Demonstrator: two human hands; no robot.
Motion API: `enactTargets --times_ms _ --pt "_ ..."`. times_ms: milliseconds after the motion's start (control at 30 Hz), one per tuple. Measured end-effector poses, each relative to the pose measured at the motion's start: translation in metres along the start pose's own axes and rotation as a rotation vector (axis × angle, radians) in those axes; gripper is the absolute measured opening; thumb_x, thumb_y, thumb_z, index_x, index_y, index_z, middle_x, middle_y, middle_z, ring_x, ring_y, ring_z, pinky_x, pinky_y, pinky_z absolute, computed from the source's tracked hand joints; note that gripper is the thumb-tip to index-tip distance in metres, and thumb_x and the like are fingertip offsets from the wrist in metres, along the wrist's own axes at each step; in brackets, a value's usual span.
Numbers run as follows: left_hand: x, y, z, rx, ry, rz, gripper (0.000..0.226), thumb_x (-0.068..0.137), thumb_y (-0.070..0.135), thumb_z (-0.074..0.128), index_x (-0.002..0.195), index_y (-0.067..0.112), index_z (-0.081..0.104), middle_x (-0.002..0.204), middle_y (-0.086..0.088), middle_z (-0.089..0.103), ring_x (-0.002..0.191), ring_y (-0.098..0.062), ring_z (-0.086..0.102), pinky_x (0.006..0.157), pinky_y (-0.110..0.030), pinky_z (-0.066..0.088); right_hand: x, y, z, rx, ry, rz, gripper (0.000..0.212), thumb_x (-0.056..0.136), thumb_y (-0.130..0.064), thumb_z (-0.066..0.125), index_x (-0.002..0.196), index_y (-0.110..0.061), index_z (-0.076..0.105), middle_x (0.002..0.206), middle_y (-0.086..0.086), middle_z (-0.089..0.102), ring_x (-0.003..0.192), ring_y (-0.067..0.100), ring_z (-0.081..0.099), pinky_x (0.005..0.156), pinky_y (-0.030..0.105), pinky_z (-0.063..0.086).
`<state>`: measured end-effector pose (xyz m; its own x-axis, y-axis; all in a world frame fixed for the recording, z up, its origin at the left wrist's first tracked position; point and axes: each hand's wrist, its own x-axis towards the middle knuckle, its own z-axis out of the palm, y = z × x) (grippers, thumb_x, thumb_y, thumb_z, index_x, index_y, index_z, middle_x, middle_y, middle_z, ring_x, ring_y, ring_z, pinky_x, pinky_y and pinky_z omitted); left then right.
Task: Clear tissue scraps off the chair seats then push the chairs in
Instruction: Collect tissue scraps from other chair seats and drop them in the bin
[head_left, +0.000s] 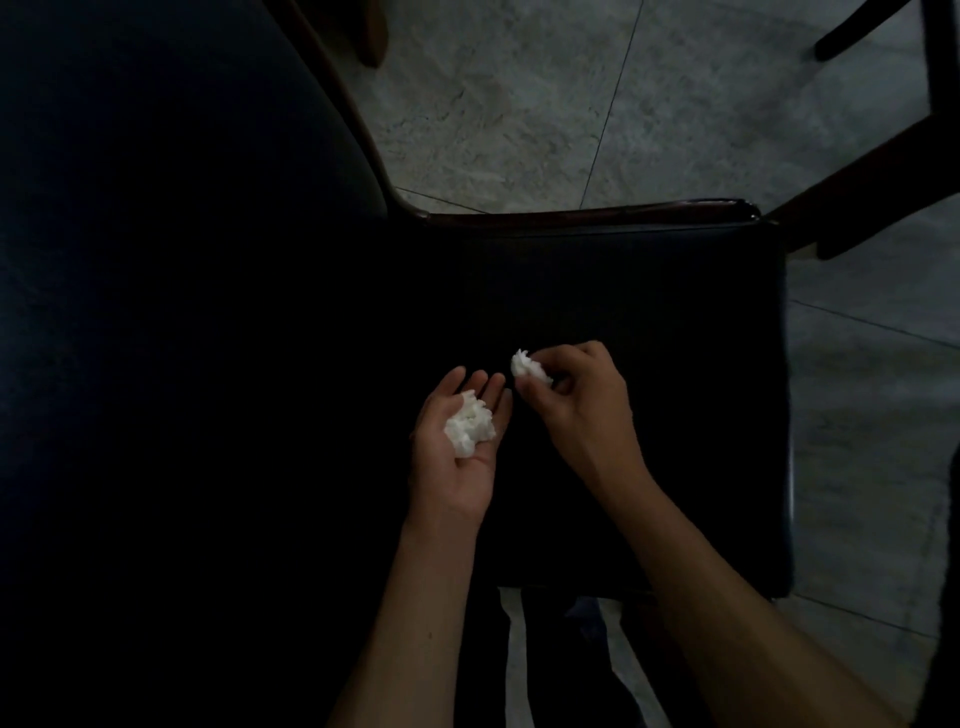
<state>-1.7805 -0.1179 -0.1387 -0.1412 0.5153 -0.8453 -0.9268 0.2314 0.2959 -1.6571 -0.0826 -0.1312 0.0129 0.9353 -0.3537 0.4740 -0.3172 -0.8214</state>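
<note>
Scraps of tissue (469, 423) lie loose on flat left hand (457, 441); right hand (571, 389) pinches another wad (530, 368); light, soft, easily dropped.

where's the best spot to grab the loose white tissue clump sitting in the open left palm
Take the crumpled white tissue clump across its raised middle, coming from above with the fingertips. It lies loose on the upturned left hand, so the top and sides are free while the palm blocks the underside. The right hand already pinches another white tissue scrap, so that would probably need dropping first.
</note>
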Motion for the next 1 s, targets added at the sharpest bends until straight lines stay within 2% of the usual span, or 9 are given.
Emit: enactTargets --times_ms 100,167,333,433,467,533,700,900,1000 --pt "-0.004 -0.002 -0.001 0.065 -0.069 -0.002 0.025 0.092 0.007 0.052 0.112 0.007 0.068 0.120 -0.019 0.069 0.108 -0.034 0.069 0.082 -0.041 0.060 -0.013 -0.007 0.003 -0.007 -0.081 -0.010 0.012 0.089 -0.029 0.070 0.096 -0.019 0.073 0.096 -0.005 0.052 0.082 -0.001 0.056 0.065 0.008 0.045" --pt "-0.007 -0.004 -0.001 0.133 -0.121 -0.022 0.028 0.092 0.008 0.051 0.114 0.009 0.070 0.123 -0.017 0.068 0.109 -0.031 0.069 0.077 -0.037 0.059 -0.016 -0.007 0.005 -0.076 -0.125 -0.018 0.015 0.091 -0.020 0.068 0.103 -0.014 0.073 0.095 -0.002 0.053 0.080 0.005 0.057 0.065 0.011 0.046" --pt "-0.009 -0.006 -0.002 0.239 -0.174 -0.039 0.036 0.091 0.012 0.051 0.125 0.011 0.065 0.127 -0.013 0.067 0.114 -0.027 0.067 0.081 -0.035 0.058 -0.012 -0.007 0.004 -0.221 -0.194 -0.095 0.021 0.094 -0.011 0.061 0.112 -0.009 0.071 0.096 0.002 0.060 0.082 0.011 0.060 0.066 0.017 0.046" --pt "-0.010 -0.007 -0.001 0.275 -0.199 -0.015 0.037 0.087 0.013 0.054 0.122 0.011 0.066 0.124 -0.011 0.069 0.113 -0.024 0.067 0.084 -0.033 0.058 -0.010 -0.007 0.005 -0.265 -0.273 -0.153 0.020 0.093 0.000 0.056 0.106 0.003 0.070 0.096 0.017 0.065 0.087 0.027 0.062 0.075 0.032 0.047" --pt "-0.010 -0.009 -0.001 0.287 -0.197 0.000 0.037 0.084 0.015 0.056 0.118 0.011 0.068 0.119 -0.010 0.071 0.109 -0.023 0.069 0.081 -0.032 0.058 -0.011 -0.007 0.003 -0.251 -0.282 -0.146 0.018 0.093 -0.001 0.055 0.104 0.000 0.071 0.092 0.011 0.066 0.084 0.022 0.063 0.073 0.032 0.049" --pt "-0.011 -0.012 0.001 0.313 -0.176 0.016 0.029 0.084 0.013 0.056 0.108 0.012 0.073 0.106 -0.009 0.075 0.097 -0.021 0.072 0.074 -0.030 0.059 -0.014 -0.005 0.001 -0.183 -0.254 -0.103 0.015 0.093 -0.005 0.058 0.097 -0.010 0.071 0.086 -0.004 0.062 0.076 0.006 0.062 0.064 0.018 0.050" --pt "-0.011 -0.021 0.002 0.322 -0.065 0.034 0.016 0.090 0.008 0.057 0.098 0.007 0.071 0.101 -0.012 0.074 0.090 -0.023 0.073 0.068 -0.029 0.058 -0.018 0.003 -0.003 -0.212 -0.176 -0.014 0.012 0.090 -0.021 0.068 0.081 -0.022 0.059 0.093 -0.012 0.047 0.076 0.003 0.054 0.058 0.010 0.041" --pt "-0.016 -0.022 0.010 0.587 0.030 0.170 0.013 0.085 0.003 0.058 0.083 0.007 0.070 0.081 -0.011 0.071 0.071 -0.020 0.069 0.057 -0.028 0.054 -0.030 0.004 -0.019 -0.018 -0.042 0.027 0.005 0.090 -0.029 0.064 0.090 -0.025 0.061 0.095 -0.008 0.059 0.083 -0.003 0.058 0.064 0.007 0.045" --pt "-0.023 -0.021 0.016 0.877 0.113 0.302 0.014 0.084 0.007 0.063 0.078 0.017 0.071 0.071 0.000 0.071 0.063 -0.011 0.067 0.052 -0.023 0.051 -0.032 0.006 -0.031 -0.142 -0.028 0.047 0.023 0.091 -0.032 0.062 0.112 -0.023 0.061 0.110 -0.006 0.058 0.091 0.000 0.057 0.070 0.009 0.043"
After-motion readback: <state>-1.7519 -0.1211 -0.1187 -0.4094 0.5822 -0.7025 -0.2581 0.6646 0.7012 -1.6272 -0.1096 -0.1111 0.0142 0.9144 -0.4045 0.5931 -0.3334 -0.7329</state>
